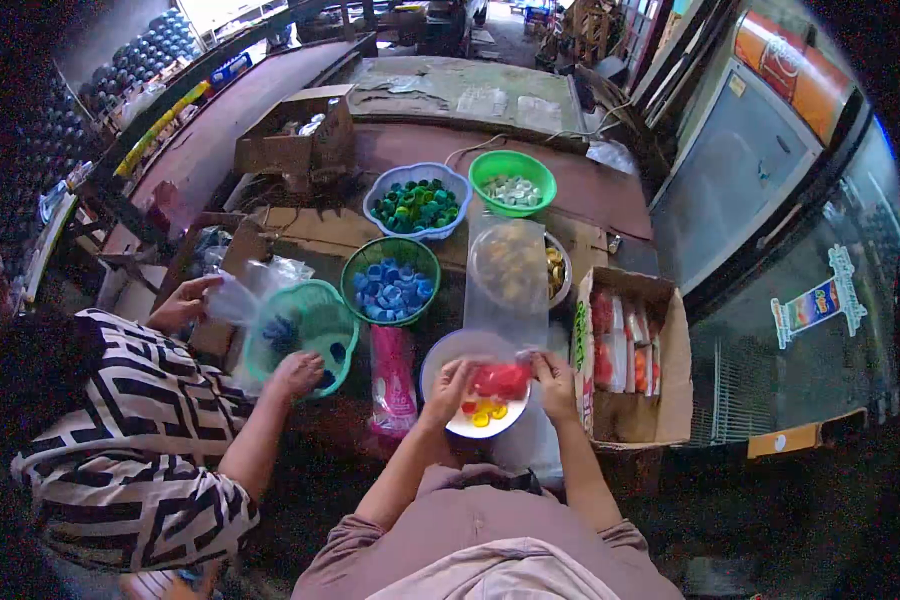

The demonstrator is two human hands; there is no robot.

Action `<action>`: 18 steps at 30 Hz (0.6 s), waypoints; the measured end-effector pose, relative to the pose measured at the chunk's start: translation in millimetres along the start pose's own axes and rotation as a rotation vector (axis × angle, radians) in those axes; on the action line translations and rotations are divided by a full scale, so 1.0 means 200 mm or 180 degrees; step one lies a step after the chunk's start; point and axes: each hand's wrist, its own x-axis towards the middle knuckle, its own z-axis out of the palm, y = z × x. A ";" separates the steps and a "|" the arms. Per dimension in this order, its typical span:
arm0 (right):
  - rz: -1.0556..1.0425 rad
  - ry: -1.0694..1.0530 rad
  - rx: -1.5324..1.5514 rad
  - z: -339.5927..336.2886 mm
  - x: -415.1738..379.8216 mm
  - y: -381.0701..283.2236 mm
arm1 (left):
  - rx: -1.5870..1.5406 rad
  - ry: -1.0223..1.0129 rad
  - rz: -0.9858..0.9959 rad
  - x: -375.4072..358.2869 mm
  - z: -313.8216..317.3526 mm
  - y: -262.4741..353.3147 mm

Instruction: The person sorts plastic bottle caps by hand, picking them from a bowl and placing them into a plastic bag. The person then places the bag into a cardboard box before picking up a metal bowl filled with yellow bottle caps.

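Note:
Between my two hands, over a white bowl (437, 362), is a clear plastic bag with red caps (502, 380) inside. My left hand (450, 392) grips the bag's left end, and my right hand (552, 382) pinches its right end. Yellow caps (483, 412) lie in the bowl below. Clear plastic sheeting (490, 310) stretches away behind the bowl, partly over a container of gold caps (554, 270). To the left of the bowl lies a pink plastic packet (392, 375).
A person in a patterned top (140, 430) reaches into a green basket (345, 312) at left. Beyond are basins of blue caps (393, 288), green caps (415, 207) and white caps (511, 190). An open carton (678, 375) with filled bags stands right; another box (295, 150) sits back left.

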 end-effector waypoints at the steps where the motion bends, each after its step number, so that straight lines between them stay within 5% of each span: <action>1: -0.0069 -0.0003 -0.0261 0.00 0.01 -0.01 | -0.0308 -0.0006 0.0432 0.04 -0.01 -0.03; 3: -0.0135 0.0052 -0.0859 0.02 0.02 -0.11 | 0.0125 0.0014 0.0590 0.05 -0.05 0.03; 7: -0.0644 -0.0169 -0.0229 0.07 0.04 -0.21 | 0.0144 -0.0067 0.0761 0.08 -0.12 0.12; 13: 0.0404 -0.1687 0.0498 0.06 0.05 -0.17 | -0.2598 -0.1064 -0.0597 0.02 -0.28 0.12; 16: 0.1353 -0.2386 0.0407 0.12 -0.02 -0.23 | -0.1482 -0.0547 0.0046 -0.08 -0.33 0.10; 17: 0.1109 -0.2483 0.0166 0.15 -0.05 -0.08 | -0.2328 -0.0435 -0.0442 -0.12 -0.37 0.13; 18: 0.0859 -0.2578 -0.0079 0.17 -0.09 0.07 | -0.2219 -0.0436 -0.0275 -0.16 -0.39 0.16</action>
